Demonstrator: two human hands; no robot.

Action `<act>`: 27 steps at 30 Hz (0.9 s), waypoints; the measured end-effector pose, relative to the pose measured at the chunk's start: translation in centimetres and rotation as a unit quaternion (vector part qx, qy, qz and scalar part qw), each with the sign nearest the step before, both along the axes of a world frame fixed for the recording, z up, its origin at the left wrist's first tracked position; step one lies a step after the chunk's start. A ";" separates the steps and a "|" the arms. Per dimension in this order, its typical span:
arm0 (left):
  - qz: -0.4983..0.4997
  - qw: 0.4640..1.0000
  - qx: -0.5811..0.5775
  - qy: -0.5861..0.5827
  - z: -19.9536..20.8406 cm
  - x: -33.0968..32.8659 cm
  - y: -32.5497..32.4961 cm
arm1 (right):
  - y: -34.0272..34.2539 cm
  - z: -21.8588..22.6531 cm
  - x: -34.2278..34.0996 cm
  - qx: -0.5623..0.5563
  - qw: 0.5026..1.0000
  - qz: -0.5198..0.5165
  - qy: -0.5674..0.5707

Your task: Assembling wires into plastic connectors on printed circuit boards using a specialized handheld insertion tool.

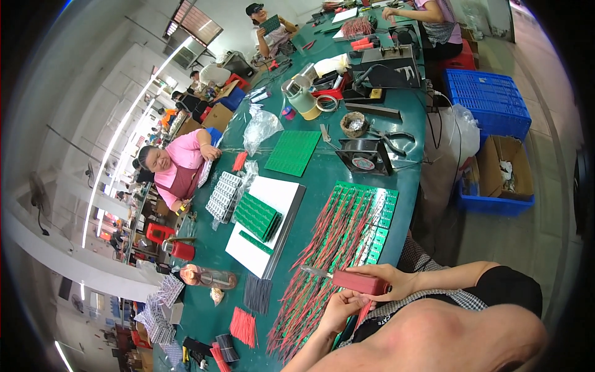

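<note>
My right hand (387, 278) grips a soldering iron with a red handle (359, 283); its metal tip (313, 271) points left over a long row of green circuit boards (379, 230) covered with red and black wires (328, 248). Just below it, my left hand (339, 308) pinches a thin red wire (364, 310) close to the iron's handle. Both hands hover at the near end of the row of boards on the green table (322, 177).
A white tray (282, 192) carries a stack of green boards (257, 216). Further off lie a green board (293, 152), a small fan (365, 155) and pliers (392, 136). Red (243, 327) and black (257, 292) wire bundles lie near left. A person in pink (180, 164) sits opposite. A blue crate (489, 99) and cardboard box (505, 167) stand on the floor at right.
</note>
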State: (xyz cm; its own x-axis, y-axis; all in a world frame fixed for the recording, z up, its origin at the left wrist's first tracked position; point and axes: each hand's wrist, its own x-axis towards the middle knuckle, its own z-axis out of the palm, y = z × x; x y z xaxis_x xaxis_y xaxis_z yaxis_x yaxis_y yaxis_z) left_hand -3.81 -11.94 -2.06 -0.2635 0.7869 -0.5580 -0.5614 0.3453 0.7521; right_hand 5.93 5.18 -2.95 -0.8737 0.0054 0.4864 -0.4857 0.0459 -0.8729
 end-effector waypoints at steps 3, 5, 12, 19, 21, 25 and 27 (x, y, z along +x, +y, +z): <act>-0.024 0.998 -0.006 0.049 -0.1 -0.1 0.0 | 0.3 -0.5 -0.2 0.007 0.999 0.026 -0.034; -0.024 0.999 -0.003 0.041 -0.6 -0.1 -0.4 | 0.1 -0.4 -0.1 0.014 1.000 0.018 -0.019; -0.020 1.000 0.001 0.017 0.1 0.1 -0.2 | 0.0 -0.4 -0.1 0.015 1.000 0.015 -0.015; -0.024 1.000 -0.011 0.015 0.3 0.1 -0.2 | 0.1 -0.2 0.0 0.020 1.000 0.014 -0.003; -0.041 0.998 -0.004 0.040 -0.1 -0.1 -0.4 | 0.0 -0.3 0.0 0.022 1.000 0.017 0.015; -0.045 0.998 -0.010 0.049 -0.1 0.0 -0.5 | 0.0 -0.1 0.0 0.019 0.999 0.024 0.011; -0.050 0.998 0.002 0.048 -0.1 -0.1 -0.5 | 0.0 -0.1 0.0 0.024 0.999 0.029 0.013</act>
State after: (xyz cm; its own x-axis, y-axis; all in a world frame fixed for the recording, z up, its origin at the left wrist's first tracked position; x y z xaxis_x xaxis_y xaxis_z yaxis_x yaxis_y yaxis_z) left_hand -3.86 -12.47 -2.17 -0.2353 0.8137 -0.5315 -0.4502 0.3934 0.8016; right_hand 5.93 5.17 -3.02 -0.8590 -0.0683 0.5073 -0.5111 0.0585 -0.8575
